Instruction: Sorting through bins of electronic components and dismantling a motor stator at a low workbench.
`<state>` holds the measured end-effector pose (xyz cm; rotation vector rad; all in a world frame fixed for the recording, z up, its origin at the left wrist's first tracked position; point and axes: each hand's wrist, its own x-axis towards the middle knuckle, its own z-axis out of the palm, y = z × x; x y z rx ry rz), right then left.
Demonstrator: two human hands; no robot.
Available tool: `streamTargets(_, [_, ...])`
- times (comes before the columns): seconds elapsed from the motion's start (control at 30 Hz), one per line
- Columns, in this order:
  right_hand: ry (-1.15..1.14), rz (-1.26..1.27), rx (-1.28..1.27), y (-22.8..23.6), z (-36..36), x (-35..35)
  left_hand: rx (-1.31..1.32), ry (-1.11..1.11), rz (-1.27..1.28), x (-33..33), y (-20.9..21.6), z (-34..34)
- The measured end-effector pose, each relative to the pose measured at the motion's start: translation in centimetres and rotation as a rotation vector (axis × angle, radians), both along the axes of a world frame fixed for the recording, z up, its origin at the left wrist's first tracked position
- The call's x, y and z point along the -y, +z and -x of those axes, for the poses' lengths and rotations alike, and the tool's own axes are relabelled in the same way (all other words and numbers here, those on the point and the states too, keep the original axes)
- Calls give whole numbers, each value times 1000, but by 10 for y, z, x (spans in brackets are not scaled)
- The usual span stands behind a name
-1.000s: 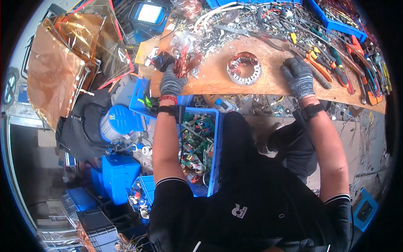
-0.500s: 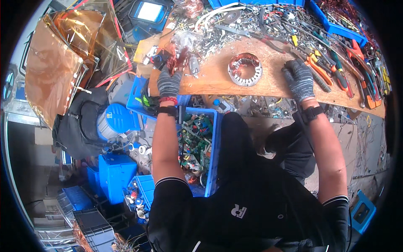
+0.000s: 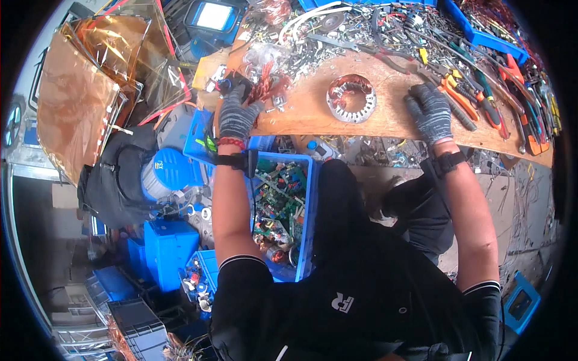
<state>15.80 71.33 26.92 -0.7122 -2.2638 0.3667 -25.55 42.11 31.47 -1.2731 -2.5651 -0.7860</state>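
Observation:
My left hand (image 3: pixel 238 114), in a grey striped glove, reaches over the left end of the wooden bench (image 3: pixel 295 123). Its thumb stands apart from the fingers, whose tips meet a small black and blue part (image 3: pixel 225 85). Just right of those fingers lies a tangle of red copper wire (image 3: pixel 264 84), with a small silvery metal piece (image 3: pixel 277 103) below it. A ring-shaped motor stator (image 3: pixel 353 100) with copper windings sits untouched mid-bench. On the bench to its right, my gloved right hand (image 3: pixel 429 112) rests with curled fingers; whatever is under them is hidden.
Pliers with orange grips (image 3: pixel 460 99) and other hand tools crowd the right end. A heap of small metal scrap (image 3: pixel 355 33) covers the back. Below the bench stands a blue crate (image 3: pixel 308 210) of circuit-board scraps. Amber film sheets (image 3: pixel 78 90) stand at left.
My left hand has shifted a little left and away from the copper wire, toward the black and blue part. My right hand has stayed in place beside the pliers.

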Motion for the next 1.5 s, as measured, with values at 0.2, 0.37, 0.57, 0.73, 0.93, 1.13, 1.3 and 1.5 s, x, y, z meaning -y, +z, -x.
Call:
streamTargets(0.2, [-4,-15,-20,-3,1,-2,229,-72,-134,9,25,23])
streamTargets(0.37, [0,19,-10,-5,0,-3,136,92,84,15,37,-11])
streamTargets(0.57, [-8,15,0,-4,1,-4,-53,13,302,3,11,-36])
streamTargets(0.73, [5,12,-13,-3,1,-3,-64,256,258,-4,-9,-19])
streamTargets(0.93, [-2,0,-1,-1,1,-1,-53,229,235,-7,-12,-20])
streamTargets(1.13, [22,8,-31,0,0,-1,143,151,-162,13,10,-29])
streamTargets(1.3, [7,2,-20,-2,1,-1,85,164,19,23,8,-69])
streamTargets(1.5, [3,7,-12,-7,1,-4,-102,197,262,-1,-18,-103])
